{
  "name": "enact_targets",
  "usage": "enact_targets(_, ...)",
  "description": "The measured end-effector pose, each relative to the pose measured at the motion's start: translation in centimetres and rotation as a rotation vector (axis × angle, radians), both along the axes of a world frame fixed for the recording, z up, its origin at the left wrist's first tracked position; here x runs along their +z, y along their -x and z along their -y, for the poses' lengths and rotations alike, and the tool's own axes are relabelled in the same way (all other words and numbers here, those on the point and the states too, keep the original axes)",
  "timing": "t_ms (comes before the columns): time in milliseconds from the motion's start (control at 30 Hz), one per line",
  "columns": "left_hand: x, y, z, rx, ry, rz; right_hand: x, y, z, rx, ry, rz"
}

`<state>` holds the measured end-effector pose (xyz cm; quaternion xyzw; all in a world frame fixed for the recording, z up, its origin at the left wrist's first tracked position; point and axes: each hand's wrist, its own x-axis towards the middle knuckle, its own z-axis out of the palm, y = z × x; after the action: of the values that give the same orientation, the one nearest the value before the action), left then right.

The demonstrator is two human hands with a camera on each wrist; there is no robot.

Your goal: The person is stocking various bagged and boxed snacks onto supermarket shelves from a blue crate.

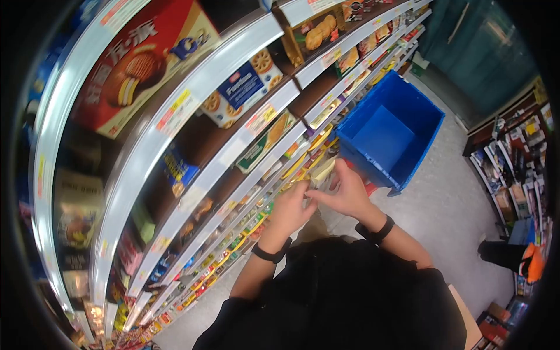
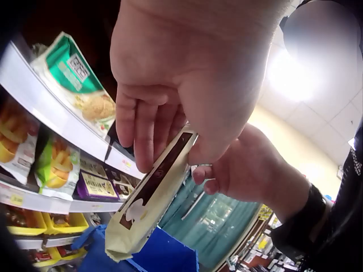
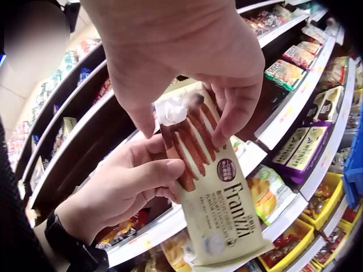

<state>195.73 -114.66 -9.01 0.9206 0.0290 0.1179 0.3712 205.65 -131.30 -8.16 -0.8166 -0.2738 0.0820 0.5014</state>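
Note:
A cream Franzzi cookie pack [image 3: 227,198] with brown stick cookies printed on it is held between both hands; its narrow side [image 2: 153,195] faces the left wrist view. The left hand [image 1: 293,207] [image 3: 125,184] pinches one edge, thumb on the printed front. Around the pack's upper end are the thumb and fingers of the right hand [image 1: 347,192] [image 3: 181,56]. In the head view the pack [image 1: 322,172] is small and partly covered. The left wrist view has the left hand [image 2: 181,79] large at the top, with the right hand [image 2: 244,167] beyond the pack.
Shelves of snacks [image 1: 233,154] curve along the left. A blue crate [image 1: 388,131] stands on the floor [image 1: 443,192] just ahead of the hands. More shelving [image 1: 513,169] runs along the right, with a dark and orange item [image 1: 507,256] near it.

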Motion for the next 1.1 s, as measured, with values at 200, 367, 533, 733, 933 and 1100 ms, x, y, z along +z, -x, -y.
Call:
enact_targets(200, 0.0, -8.2, -0.2, -0.171, -0.154, -0.118, -1.7, -6.6, 2.3, -0.302, 0.027, -0.093)
enact_targets(367, -3.8, -10.2, -2.3, -0.248, -0.094, -0.266, -7.9, -15.5, 7.2, -0.481, 0.087, -0.052)
enact_targets(533, -7.0, -9.0, -2.8, -0.179, -0.128, -0.481, -18.5, -24.3, 10.4, -0.523, 0.166, -0.158)
enact_targets(733, -7.4, -9.3, 1.6, 0.073, -0.078, -0.713, -33.3, -31.8, 11.2, -0.383, 0.352, -0.331)
enact_targets(933, -5.5, -10.4, 5.8, 0.197, -0.06, -0.836, -40.3, -34.8, 8.9, -0.211, 0.578, -0.425)
enact_targets(1100, -5.7, -9.2, 6.6, 0.298, -0.085, -0.916, -43.8, -35.4, 6.5, -0.158, 0.602, -0.435)
